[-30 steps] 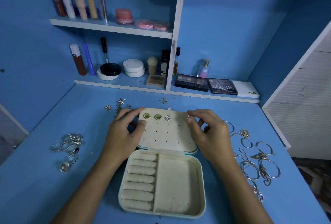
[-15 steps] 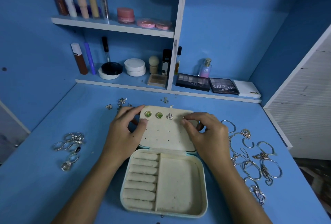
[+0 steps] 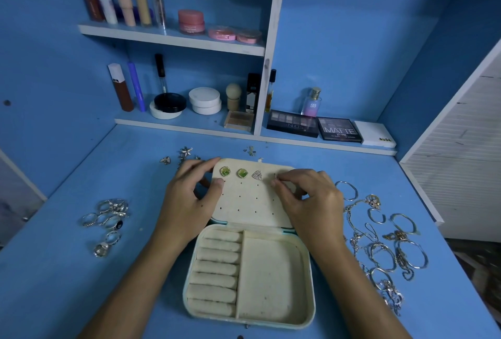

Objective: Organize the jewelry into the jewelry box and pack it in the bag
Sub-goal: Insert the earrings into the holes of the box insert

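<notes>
A: What is lying nearest the person?

B: The jewelry box (image 3: 249, 271) is lying open on the blue desk (image 3: 54, 271), its tray nearest, with padded ring rolls (image 3: 217, 268) on the left and a plain compartment (image 3: 271, 276) on the right. The lid panel (image 3: 252, 197) is lying flat beyond the hinge.

A: And the hands?

B: The left hand (image 3: 187, 200) is gripping the lid panel's left edge, thumb pressing on its face and fingers curling round its far corner. The right hand (image 3: 311, 200) is pinching a small earring (image 3: 276, 176) between thumb and fingertip, holding it against the panel's top row.

A: What is sitting beside that pinch?

B: Just left of it a triangular earring (image 3: 257, 175) is sitting in the row, then two green earrings (image 3: 233, 172) further left, near the left hand's fingers.

A: And farther out?

B: Rings (image 3: 108, 216) are lying well left of the left hand; bangles and chains (image 3: 385, 246) are spreading out right of the right hand. More small earrings (image 3: 179, 155) are resting just beyond the left fingers. Farthest off, shelves (image 3: 173, 37) are holding cosmetics, with eyeshadow palettes (image 3: 314, 125) on the lower right.
</notes>
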Available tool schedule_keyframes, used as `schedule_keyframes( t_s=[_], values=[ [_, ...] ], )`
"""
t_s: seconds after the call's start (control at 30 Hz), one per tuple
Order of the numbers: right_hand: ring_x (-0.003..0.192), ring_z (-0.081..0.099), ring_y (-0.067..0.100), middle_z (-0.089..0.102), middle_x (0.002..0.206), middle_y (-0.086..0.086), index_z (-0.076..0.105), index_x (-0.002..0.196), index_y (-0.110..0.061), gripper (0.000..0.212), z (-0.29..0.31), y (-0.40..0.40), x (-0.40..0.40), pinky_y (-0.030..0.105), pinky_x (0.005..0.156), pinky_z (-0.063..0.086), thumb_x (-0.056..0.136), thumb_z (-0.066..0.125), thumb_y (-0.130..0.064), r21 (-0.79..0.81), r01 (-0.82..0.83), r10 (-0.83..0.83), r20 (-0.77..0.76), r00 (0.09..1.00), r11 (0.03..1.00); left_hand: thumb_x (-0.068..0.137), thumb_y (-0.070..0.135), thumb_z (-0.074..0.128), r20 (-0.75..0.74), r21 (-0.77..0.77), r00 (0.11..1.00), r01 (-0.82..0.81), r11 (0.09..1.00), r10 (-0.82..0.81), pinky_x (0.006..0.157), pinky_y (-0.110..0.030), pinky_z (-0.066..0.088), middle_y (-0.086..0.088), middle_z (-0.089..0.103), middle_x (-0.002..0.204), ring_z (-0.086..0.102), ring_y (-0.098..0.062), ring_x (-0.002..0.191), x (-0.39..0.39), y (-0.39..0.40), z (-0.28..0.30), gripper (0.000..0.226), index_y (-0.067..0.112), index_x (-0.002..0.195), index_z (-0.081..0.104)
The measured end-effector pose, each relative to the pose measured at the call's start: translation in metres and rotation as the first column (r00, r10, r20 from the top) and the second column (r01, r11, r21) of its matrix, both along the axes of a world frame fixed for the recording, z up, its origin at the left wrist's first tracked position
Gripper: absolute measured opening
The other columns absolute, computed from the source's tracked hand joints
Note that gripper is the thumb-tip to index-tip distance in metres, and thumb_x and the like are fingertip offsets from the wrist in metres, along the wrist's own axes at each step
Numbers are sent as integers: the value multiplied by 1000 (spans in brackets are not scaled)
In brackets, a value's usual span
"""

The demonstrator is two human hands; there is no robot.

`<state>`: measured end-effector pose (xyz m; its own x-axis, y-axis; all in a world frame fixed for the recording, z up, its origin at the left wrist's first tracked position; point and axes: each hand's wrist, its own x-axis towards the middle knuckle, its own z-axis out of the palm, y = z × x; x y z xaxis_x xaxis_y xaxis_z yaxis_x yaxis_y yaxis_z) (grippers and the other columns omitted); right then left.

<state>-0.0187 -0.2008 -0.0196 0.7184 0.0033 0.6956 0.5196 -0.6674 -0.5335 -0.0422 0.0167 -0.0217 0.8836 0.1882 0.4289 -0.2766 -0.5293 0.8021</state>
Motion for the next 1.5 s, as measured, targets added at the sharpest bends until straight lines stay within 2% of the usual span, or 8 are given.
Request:
schedule_keyframes(
  t_s=[0.23,0.4,0.67,0.8,0.9,1.07,1.2,1.5],
  values=[
    [75,58,16,64,83,-7,81,88,-22,25,0,1,2,30,63,50,83,73,-46,-10,9,-9,-4,1000,1000,86,31,57,-1,6,1000,1,1000,-1,75,-7,42,19,53,110,58,-5,96,0,1,0,42,23,126,66],
    [75,55,7,59,86,-10,78,97,-25,18,6,-1,-1,16,69,40,84,72,-36,118,-20,32,-97,995,993,86,31,57,0,4,1000,5,1000,-5,74,-8,43,17,54,110,58,-5,94,-1,1,1,42,24,127,65],
    [81,53,6,62,104,-12,70,120,-27,32,14,1,4,7,70,40,89,71,-35,265,48,68,-409,910,963,86,31,58,-10,4,1000,8,1000,-8,73,-6,43,11,55,111,58,-5,96,-1,1,1,43,21,127,65],
    [77,56,6,65,98,-15,69,119,-33,32,15,0,4,17,73,47,88,69,-40,284,54,98,-494,864,957,86,32,58,-25,16,1000,-5,1000,5,74,-6,42,11,54,112,57,-6,97,-1,2,0,44,20,128,65],
    [73,54,5,63,90,-17,69,117,-34,30,14,-2,4,17,69,44,88,70,-41,287,50,109,-510,853,957,86,34,57,-36,24,999,-9,1000,10,76,-7,42,12,54,112,57,-7,100,0,1,-1,47,20,129,65],
    [77,55,6,63,96,-16,68,117,-32,30,13,-4,6,23,74,48,88,70,-42,280,23,130,-514,848,960,87,33,59,-34,7,999,-24,1000,25,77,-9,43,13,55,112,58,-8,101,0,0,-2,43,20,127,66],
    [70,55,4,63,94,-17,67,114,-34,27,11,-4,7,22,71,48,88,70,-42,278,16,136,-518,844,961,95,21,64,-61,-9,997,-40,999,40,77,-5,42,12,58,112,58,-5,102,3,0,-2,29,19,124,68],
    [86,61,9,66,100,-12,68,114,-29,29,8,-4,10,29,78,54,87,72,-41,268,-4,144,-506,850,963,93,18,65,-21,125,999,-45,991,48,73,-2,38,15,63,96,58,7,83,34,-6,26,15,25,103,74]
  ],
)
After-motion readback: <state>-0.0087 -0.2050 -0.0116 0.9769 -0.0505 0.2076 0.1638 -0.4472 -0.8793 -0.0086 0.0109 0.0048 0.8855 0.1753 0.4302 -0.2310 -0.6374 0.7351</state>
